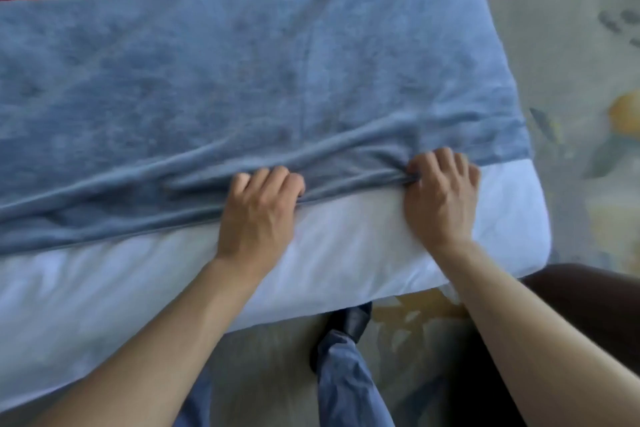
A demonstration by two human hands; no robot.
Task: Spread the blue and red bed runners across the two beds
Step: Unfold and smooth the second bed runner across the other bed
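Both the left hand [258, 215] and right hand [440, 198] grip the blue runner's [242, 80] near edge, cloth bunched under curled fingers

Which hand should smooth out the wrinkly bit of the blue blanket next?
The left hand. It grips the near edge of the soft blue fabric bed runner right where the long folds bunch and run off leftward. The right hand holds the edge nearer the bed's corner.
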